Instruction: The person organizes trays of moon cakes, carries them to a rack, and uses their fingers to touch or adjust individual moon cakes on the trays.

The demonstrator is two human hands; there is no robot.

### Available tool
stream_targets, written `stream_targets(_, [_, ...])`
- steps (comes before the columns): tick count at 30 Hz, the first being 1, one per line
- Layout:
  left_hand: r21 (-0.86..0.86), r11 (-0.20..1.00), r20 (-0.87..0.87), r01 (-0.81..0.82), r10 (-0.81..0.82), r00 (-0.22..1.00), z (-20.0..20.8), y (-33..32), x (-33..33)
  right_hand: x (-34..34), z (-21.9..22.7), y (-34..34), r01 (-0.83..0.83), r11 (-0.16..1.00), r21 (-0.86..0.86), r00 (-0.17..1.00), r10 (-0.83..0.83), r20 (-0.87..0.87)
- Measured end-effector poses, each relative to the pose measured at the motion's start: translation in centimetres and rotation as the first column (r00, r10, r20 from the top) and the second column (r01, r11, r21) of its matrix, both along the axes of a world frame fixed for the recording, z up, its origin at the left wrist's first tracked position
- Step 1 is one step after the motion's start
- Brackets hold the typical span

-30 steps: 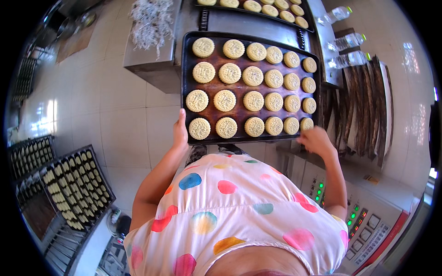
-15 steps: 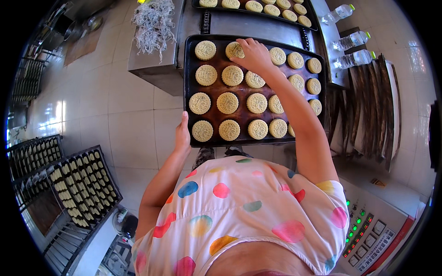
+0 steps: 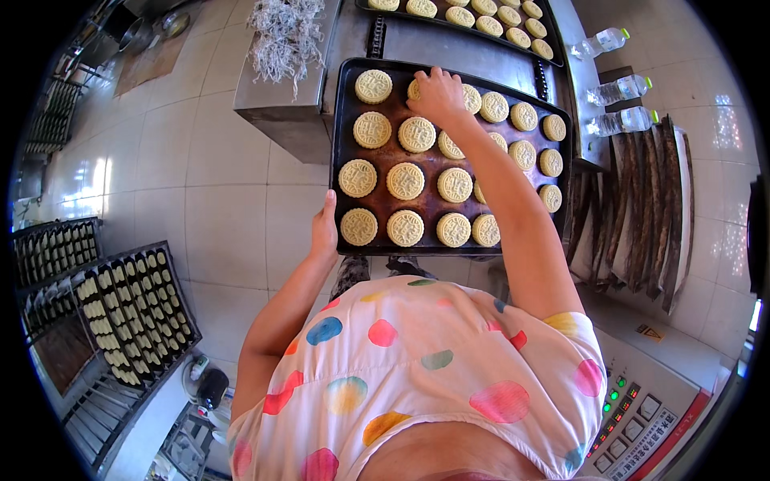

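A dark metal baking tray (image 3: 429, 160) holds rows of round, pale yellow mooncakes (image 3: 406, 181) with fluted sides and embossed tops. Its near edge is close to my body, and its far part rests on the metal machine. My left hand (image 3: 325, 228) grips the tray's left edge, thumb up along the side and the other fingers hidden beneath. My right hand (image 3: 439, 98) reaches across the tray, fingers curled over a mooncake (image 3: 413, 90) in the far row, second from the left. That cake is mostly covered, and my right forearm hides several others.
Beyond lies a second tray (image 3: 473, 24) of mooncakes on the metal machine (image 3: 281, 120) with chains. Shredded white material (image 3: 285, 40) sits on its left corner. Three clear bottles (image 3: 622, 90) line the right ledge. Stacked trays (image 3: 642, 208), a control panel (image 3: 634, 401) and a filled rack (image 3: 140, 313) stand around me.
The whole view has shifted slightly, so the tray appears farther right. My right hand now covers more of the far-row mooncake. My left hand keeps its grip on the tray's edge.
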State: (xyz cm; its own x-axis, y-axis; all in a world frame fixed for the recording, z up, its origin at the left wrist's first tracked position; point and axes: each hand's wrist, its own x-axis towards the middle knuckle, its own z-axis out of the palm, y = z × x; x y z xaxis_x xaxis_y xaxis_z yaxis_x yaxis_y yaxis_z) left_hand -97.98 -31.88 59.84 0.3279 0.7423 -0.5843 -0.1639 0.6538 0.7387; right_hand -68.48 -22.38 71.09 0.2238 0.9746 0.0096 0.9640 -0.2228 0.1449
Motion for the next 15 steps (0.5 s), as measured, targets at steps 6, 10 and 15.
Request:
stream_targets(6, [-0.022, 0.999, 0.033, 0.045, -0.044, 0.998, 0.0, 0.1, 0.0, 0.1, -0.3, -0.9, -0.152, 0.969, 0.196, 0.983, 0.169, -0.069])
stream_targets(10, [-0.031, 0.999, 0.001, 0.035, -0.035, 0.999, 1.0, 0.1, 0.0, 3.1, 0.9, -2.0, 0.014, 0.972, 0.233, 0.979, 0.034, -0.202])
stream_targets(15, [-0.036, 0.999, 0.012, 0.009, -0.008, 1.0, 1.9, -0.1, 0.3, 8.2, 0.8, -4.6, 0.02, 0.99, 0.142, 1.0, -0.019, -0.008])
